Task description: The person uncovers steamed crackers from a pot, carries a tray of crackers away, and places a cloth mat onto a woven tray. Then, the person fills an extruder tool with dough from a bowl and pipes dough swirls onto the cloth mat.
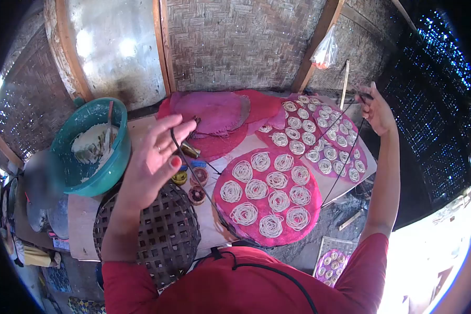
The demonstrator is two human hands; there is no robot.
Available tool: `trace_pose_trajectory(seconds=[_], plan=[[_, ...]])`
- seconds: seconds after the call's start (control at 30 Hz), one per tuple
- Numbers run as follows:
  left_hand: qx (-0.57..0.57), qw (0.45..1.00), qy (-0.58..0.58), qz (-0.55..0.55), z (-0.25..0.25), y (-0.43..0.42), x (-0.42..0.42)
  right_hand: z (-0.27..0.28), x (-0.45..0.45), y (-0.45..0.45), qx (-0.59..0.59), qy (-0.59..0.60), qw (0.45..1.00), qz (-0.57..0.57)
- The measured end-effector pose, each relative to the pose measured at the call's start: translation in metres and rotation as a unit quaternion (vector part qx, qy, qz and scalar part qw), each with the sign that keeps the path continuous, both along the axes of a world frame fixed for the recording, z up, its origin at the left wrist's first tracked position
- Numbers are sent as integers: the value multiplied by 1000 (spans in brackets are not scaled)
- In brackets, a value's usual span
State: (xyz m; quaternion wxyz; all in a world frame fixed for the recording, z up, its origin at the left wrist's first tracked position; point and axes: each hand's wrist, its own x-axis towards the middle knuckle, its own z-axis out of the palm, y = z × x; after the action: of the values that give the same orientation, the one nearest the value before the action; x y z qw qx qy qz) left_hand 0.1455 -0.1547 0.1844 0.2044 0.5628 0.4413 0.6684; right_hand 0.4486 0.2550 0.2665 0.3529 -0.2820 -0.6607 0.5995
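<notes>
My left hand (150, 157) is raised over the left part of the table, with a black cord (189, 166) hooked in its fingers, which are only partly curled. On the right, my right hand (378, 111) is raised and curled around another black cord (338, 116). The cords run down to the edge of a round, pink-cloth-covered tray (267, 198) in front of me. Several pale spiral nests of thin strands (256, 189) lie on the cloth. Whether the tray rests on the table or hangs from the cords, I cannot tell.
A green basin (121, 152) of white floury stuff stands left, near a blurred person (36, 170). A dark woven basket (165, 230) sits at front left. Pink cloths (214, 112) lie behind. More nests cover a pink sheet (311, 152) at right. A woven wall (235, 44) closes the back.
</notes>
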Motion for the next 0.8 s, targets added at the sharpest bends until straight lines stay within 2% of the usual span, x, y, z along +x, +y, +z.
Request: trace_pose_trajectory(seconds=[0.13,0.37,0.47,0.5,0.53,0.57,0.63,0.67,0.7,0.73,0.77,0.8], plan=[[-24,1000,0,-13,-12,-22,19,-21,15,-21,-19,-4,999,-49],[-45,998,-6,46,-30,-43,31,-51,38,-3,-39,8,999,-31],[-77,990,-60,101,-48,-51,38,-68,51,8,-72,13,997,-3],[-97,980,-81,153,-58,-57,40,-81,60,15,-73,11,997,-1],[-117,966,-103,204,-66,-65,42,-100,70,31,-56,-22,998,-4],[-119,965,-105,207,-73,-76,45,-114,83,39,-38,-55,998,-7],[-183,926,-124,305,-89,-101,49,-135,115,32,35,-152,988,-17],[-182,924,-126,313,-100,-113,52,-152,133,36,86,-239,966,-56],[-255,887,-140,358,-112,-127,56,-175,151,45,138,-322,932,-91],[-327,841,-155,401,-120,-136,61,-210,184,63,160,-353,918,-87],[-329,833,-160,414,-124,-142,66,-243,209,87,183,-382,902,-81],[-454,786,-135,398,-127,-148,73,-236,199,73,150,-486,856,-91]])
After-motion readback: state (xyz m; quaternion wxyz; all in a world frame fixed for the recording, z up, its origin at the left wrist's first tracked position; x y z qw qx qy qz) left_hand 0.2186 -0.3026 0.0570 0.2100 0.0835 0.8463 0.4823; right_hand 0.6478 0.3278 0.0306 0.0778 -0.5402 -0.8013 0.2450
